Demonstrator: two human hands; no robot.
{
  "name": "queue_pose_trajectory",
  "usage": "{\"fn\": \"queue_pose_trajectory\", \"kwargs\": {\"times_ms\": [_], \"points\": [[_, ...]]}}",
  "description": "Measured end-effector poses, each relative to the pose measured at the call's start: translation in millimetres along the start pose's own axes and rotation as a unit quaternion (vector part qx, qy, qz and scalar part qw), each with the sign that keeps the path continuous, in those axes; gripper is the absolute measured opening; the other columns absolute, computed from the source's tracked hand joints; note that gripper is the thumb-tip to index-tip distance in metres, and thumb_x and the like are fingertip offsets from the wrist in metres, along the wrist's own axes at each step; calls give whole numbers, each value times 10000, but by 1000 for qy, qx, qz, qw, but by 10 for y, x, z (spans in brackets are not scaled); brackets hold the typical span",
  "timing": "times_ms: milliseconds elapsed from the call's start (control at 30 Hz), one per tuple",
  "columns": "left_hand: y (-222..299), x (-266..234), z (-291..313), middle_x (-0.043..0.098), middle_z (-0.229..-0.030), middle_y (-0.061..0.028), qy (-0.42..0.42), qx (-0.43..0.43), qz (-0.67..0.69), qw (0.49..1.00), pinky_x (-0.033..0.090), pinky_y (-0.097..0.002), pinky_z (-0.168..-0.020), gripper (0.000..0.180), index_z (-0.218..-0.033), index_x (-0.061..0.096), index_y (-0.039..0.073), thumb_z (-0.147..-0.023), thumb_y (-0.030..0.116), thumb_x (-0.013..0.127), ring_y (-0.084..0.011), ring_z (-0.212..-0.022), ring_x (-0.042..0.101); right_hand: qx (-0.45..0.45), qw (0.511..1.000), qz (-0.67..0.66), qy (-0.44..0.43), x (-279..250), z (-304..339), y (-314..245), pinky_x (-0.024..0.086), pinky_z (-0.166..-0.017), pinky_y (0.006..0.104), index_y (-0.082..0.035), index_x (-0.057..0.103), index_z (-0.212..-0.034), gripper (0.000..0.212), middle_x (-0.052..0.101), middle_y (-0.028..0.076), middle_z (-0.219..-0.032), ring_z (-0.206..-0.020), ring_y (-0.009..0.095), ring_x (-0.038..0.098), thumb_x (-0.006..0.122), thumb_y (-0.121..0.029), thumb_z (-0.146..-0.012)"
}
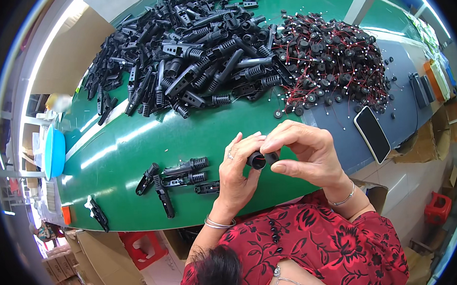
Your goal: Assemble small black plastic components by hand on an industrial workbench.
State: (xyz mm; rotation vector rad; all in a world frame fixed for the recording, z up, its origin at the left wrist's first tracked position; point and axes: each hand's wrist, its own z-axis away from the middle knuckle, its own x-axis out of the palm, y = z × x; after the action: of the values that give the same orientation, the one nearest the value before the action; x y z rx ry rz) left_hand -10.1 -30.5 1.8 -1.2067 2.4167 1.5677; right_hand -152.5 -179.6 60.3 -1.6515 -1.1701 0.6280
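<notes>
Both the left hand (238, 167) and right hand (303, 152) pinch a small black round part (262, 159) just above the green table (137, 146) edge; a loosened pinch could drop it off that near edge.

Bare green belt (198, 138) before parts heap (194, 52)

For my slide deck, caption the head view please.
Both hands hold a black tubular part over a green table.
</notes>
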Motion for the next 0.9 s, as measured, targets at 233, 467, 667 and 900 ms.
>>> {"fn": "queue_pose_trajectory", "kwargs": {"times_ms": [233,467,667,900], "points": [[77,-65,-23,750,-1185,-128,-23,1,-83,996,504,-515,-1105,519,-1307,686,54,-808,-62,770,-340,-1134,719,-89,979,183,-14,-64,-36,103,547,-869,329,-57,820,-1143,330,817,67,-1088,-981,203,737,893,-18,-823],[220,-149,-95,680,-1111,-132,-84,-64,-102,989,496,-472,-889,587,-1355,648,64,-785,-68,690,-365,-1004,660,-48,976,211,-24,-144,11,147,565,-807,322,-46,833,-1072,290,824,53,-1003,-885,177,742,925,-45,-797],[223,-77,-97,625,-1062,-196,-97,-96,-91,986,502,-504,-850,388,-1223,587,13,-848,-58,655,-422,-978,629,-45,972,227,25,-95,65,287,581,-755,305,-24,826,-1045,347,823,85,-986,-836,175,720,983,-81,-741],[196,-169,-166,626,-1085,-200,-135,-106,-11,985,495,-483,-903,362,-1234,584,-4,-925,176,636,-403,-990,620,-90,973,205,55,-62,73,415,591,-752,301,-13,771,-1126,437,797,84,-995,-855,170,720,987,-78,-751]]}}
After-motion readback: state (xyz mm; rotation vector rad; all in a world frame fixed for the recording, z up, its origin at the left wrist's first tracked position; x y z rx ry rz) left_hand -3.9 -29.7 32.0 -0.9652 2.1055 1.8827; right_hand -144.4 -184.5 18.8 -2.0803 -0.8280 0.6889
